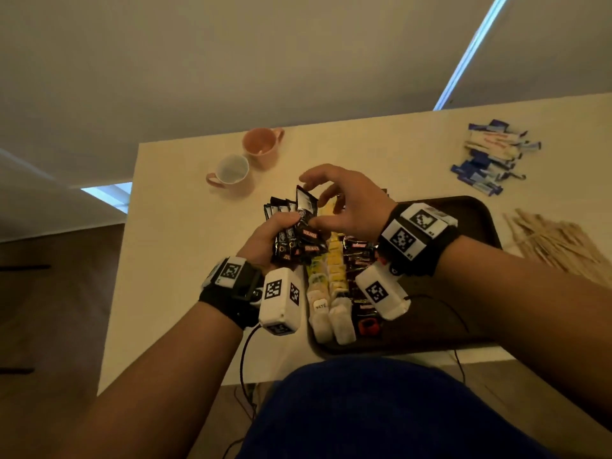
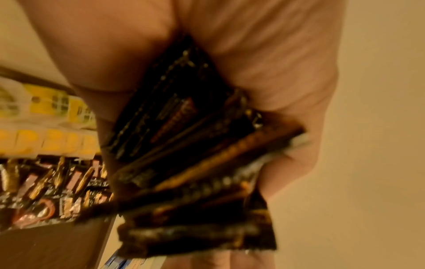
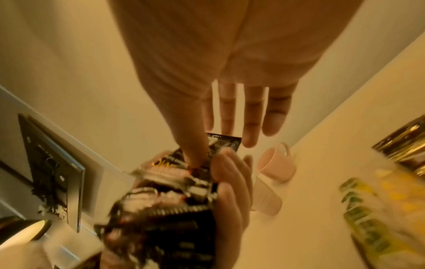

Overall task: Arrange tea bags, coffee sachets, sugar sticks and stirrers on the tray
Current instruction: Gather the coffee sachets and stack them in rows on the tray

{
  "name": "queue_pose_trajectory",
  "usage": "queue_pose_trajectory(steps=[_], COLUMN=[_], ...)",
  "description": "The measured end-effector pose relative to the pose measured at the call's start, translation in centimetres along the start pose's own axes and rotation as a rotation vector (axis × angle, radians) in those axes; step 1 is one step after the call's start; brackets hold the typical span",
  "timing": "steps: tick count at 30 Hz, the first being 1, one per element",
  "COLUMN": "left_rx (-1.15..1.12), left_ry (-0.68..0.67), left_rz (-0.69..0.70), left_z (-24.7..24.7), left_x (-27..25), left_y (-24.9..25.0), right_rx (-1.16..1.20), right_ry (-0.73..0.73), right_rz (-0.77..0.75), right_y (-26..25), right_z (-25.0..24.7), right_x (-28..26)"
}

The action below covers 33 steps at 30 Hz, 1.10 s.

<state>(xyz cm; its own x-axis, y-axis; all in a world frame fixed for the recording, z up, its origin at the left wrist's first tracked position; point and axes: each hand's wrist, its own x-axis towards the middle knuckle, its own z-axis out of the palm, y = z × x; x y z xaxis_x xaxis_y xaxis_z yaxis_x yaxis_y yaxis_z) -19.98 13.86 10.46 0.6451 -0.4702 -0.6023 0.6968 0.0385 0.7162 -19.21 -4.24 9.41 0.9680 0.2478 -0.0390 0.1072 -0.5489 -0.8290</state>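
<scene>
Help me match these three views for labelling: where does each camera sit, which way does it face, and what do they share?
Head: on the head, looking down at the table, tray, both forearms.
Left wrist: along the left hand gripping the coffee sachets, tray rows beside.
Right wrist: along the right hand, thumb on one sachet; pink mugs beyond.
Shared: all three show the sachet bundle.

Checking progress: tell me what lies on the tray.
The tray holds rows of tea bags and black coffee sachets; both hands and wrist cameras cover parts of these rows.
</scene>
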Motion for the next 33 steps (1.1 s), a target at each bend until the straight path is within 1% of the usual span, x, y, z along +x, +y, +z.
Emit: queue_pose_trajectory(steps=[1, 3, 6, 7, 9, 12, 14, 16, 22, 26, 28, 33], left_rx=[-0.024, -0.056, -0.135, -0.151, -0.190, -0.212, -0.199, -0.200, -0.104, -0.083, -0.077, -0.049], left_ry=[0.025, 0.018, -0.026, -0.010, 0.055, 0.166, 0.175, 0.158, 0.130, 0.134, 0.155, 0.160], left_rz=[-0.001, -0.003, -0.038, -0.052, -0.069, -0.054, -0.033, -0.043, -0.045, -0.072, -0.077, -0.135], left_z=[1.1, 3.3, 6.5, 7.5, 8.9, 11.4, 12.3, 13.0, 13.2, 12.0, 11.0, 9.0], left_x=[0.2, 0.8, 1.5, 2.0, 2.8, 3.2, 3.7, 4.0, 4.8, 5.1, 5.3, 5.7], left_y=[-0.2, -0.6, -1.4, -1.8, -2.4, -3.4, -4.2, -4.7, -5.1, -4.9, -4.8, -5.3], right_rx=[0.002, -0.044, -0.121, -0.144, -0.201, -0.292, -0.328, -0.334, -0.340, -0.318, -0.334, -0.325], right_ry=[0.020, 0.024, -0.048, -0.087, -0.173, -0.288, -0.315, -0.308, -0.276, -0.275, -0.267, -0.270], right_rz=[-0.023, -0.083, -0.154, -0.164, -0.167, -0.130, -0.127, -0.148, -0.150, -0.155, -0.134, -0.084], right_y=[0.6, 1.7, 3.3, 3.8, 4.7, 6.1, 6.9, 7.6, 8.4, 8.2, 7.8, 7.7], right_z=[-0.6, -1.8, -3.9, -4.7, -6.3, -8.0, -8.6, -9.1, -9.7, -9.2, -9.1, -7.9], right_x=[-0.8, -2.5, -4.4, -5.0, -6.2, -7.9, -8.7, -9.4, -10.4, -10.1, -10.0, -9.7])
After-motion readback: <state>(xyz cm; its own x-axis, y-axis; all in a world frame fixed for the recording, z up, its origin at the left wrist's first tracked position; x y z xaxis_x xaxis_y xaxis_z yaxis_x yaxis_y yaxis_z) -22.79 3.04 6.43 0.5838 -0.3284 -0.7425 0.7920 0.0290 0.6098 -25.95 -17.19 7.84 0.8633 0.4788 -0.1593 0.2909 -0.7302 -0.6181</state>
